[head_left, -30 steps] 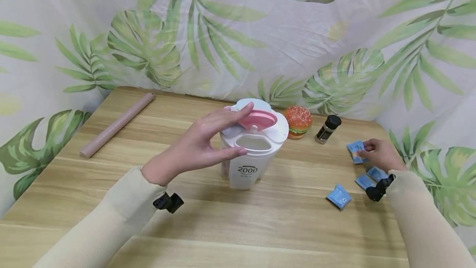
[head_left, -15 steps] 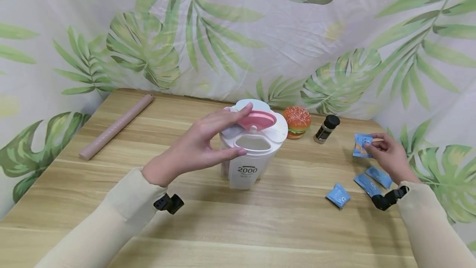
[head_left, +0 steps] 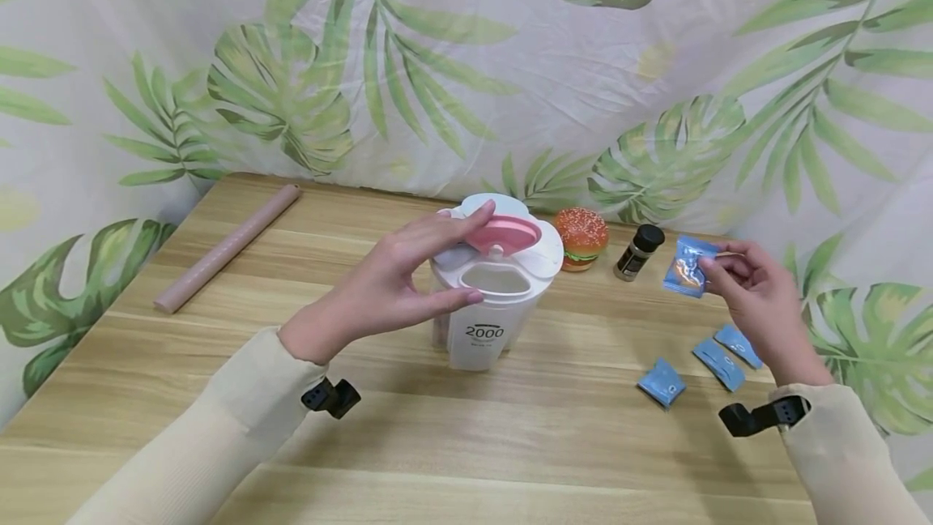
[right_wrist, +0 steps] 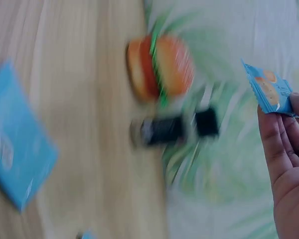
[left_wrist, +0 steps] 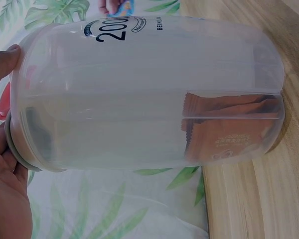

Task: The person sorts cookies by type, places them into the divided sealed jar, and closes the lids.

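A translucent white storage container marked 2000 stands upright mid-table. Its pink flap is raised over an oval opening. With thumb at the front rim and index finger by the flap, my left hand holds its lid. Reddish-brown packets lie in one compartment at the base, seen in the left wrist view. To the right, above the table, my right hand pinches a small blue snack packet between thumb and fingers. Below it, three more blue packets lie on the wood.
Behind the container sits a toy hamburger, with a black-capped seasoning bottle to its right. A pinkish roll lies at the table's left side. Leaf-patterned cloth hangs behind the wooden table.
My right hand has lifted the blue packet off the table, first drawing it right, then raising it back left near the seasoning bottle. The left hand and container stay in place.
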`<state>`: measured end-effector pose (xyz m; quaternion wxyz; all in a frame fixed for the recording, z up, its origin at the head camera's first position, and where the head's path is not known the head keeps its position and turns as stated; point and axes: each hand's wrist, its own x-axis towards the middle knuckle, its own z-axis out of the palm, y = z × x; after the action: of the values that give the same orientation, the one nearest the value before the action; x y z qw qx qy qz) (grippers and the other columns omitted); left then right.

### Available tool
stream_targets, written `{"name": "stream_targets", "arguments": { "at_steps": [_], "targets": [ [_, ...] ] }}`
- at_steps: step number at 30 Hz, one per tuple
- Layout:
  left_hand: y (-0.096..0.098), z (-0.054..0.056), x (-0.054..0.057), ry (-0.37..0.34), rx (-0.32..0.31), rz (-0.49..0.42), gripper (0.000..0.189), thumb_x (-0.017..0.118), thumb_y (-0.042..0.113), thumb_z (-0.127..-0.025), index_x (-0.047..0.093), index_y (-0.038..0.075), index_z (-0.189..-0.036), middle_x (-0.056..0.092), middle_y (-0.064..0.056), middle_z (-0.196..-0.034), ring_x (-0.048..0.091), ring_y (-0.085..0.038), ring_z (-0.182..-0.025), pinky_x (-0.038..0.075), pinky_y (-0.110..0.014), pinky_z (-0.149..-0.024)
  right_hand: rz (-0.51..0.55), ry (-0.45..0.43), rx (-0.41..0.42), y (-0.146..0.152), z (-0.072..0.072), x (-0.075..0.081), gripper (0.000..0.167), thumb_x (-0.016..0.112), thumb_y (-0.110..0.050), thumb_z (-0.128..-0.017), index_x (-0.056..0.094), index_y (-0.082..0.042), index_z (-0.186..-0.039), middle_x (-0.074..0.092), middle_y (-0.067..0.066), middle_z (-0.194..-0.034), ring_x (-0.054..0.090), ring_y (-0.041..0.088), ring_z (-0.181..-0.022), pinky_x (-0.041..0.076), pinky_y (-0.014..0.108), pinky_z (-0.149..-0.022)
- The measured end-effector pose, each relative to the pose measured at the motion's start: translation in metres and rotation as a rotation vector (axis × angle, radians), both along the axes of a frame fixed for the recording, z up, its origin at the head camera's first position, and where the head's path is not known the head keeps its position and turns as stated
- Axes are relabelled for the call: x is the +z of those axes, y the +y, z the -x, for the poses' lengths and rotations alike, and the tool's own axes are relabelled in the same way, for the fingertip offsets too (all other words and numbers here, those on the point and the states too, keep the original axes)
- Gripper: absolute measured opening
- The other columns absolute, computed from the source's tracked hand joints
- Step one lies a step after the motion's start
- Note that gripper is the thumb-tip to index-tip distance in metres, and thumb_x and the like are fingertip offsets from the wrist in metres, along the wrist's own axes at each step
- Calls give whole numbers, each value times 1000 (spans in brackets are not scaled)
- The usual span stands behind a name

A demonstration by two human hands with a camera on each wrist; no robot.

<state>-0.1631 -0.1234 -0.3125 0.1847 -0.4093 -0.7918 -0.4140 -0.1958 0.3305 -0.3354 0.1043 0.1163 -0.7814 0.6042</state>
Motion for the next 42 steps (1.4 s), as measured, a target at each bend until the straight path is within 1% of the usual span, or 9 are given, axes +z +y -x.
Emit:
{"name": "stream_targets", "arguments": {
  "at_steps": [4, 10, 16, 21, 24, 32, 37, 40, 42],
  "targets": [
    [0, 0, -1, -1, -3, -4, 82, 88, 17, -85, 49, 14, -158, 71, -3, -139, 61, -23, -134, 37, -44, -128, 29, 85, 80, -35, -9, 16, 21, 62, 5, -101, 66, -11, -114, 74, -8, -88, 71, 4, -73, 60, 14, -68],
    [-2, -2, 0, -29, 8, 2, 83, 88, 19, -86, 47, 14, -158, 70, -2, -141, 59, -23, -136, 34, -44, -130, -4, 182, 125, -88, -24, 34, 24, 63, 10, -98, 67, -10, -111, 75, -6, -83, 72, 5, -70, 56, 15, -60],
    [-1, -2, -1, -36, 10, -1, 83, 87, 18, -86, 47, 14, -158, 69, -2, -142, 59, -23, -137, 33, -45, -131, 64, 277, 191, -124, -35, 47, 28, 64, 14, -95, 68, -8, -111, 75, -3, -86, 71, 5, -72, 60, 16, -66],
    [-1, -1, -1, -35, 12, 1, 83, 88, 19, -86, 47, 13, -158, 68, -2, -145, 58, -22, -139, 33, -44, -131, 51, 381, 269, -146, -38, 55, 13, 64, 16, -95, 64, 11, -107, 75, -5, -93, 71, 4, -78, 62, 17, -71],
    [-1, -1, -1, -41, 14, 1, 84, 88, 18, -86, 47, 14, -159, 67, -3, -145, 58, -23, -138, 34, -44, -130, 37, 416, 317, -158, -37, 57, 12, 65, 15, -94, 59, 20, -104, 74, -6, -98, 73, 6, -81, 63, 19, -75],
    [1, -1, 0, -46, -4, -5, 84, 88, 17, -86, 46, 13, -159, 67, -4, -145, 59, -23, -136, 33, -45, -131, -8, 467, 367, -179, -38, 57, 12, 69, 15, -92, 63, 17, -102, 73, -9, -101, 73, 4, -84, 63, 18, -77],
    [1, -1, 1, -49, -8, -6, 84, 87, 17, -86, 46, 13, -159, 67, -3, -146, 58, -22, -137, 31, -45, -131, -91, 463, 393, -187, -40, 55, 14, 72, 16, -89, 67, 10, -101, 73, 5, -100, 72, 7, -87, 63, 19, -77],
    [1, -1, 0, -50, -9, -8, 84, 87, 16, -86, 46, 12, -159, 66, -4, -147, 58, -22, -138, 31, -45, -132, -148, 450, 436, -190, -41, 54, 16, 73, 16, -88, 69, 6, -100, 74, 14, -99, 72, 6, -91, 64, 21, -78],
    [1, 0, 0, -50, -11, -9, 84, 87, 15, -86, 46, 11, -159, 66, -4, -148, 58, -23, -138, 30, -45, -132, -184, 457, 471, -191, -41, 52, 17, 74, 16, -87, 71, 4, -100, 75, 16, -98, 71, 6, -91, 64, 22, -79]
  ]
}}
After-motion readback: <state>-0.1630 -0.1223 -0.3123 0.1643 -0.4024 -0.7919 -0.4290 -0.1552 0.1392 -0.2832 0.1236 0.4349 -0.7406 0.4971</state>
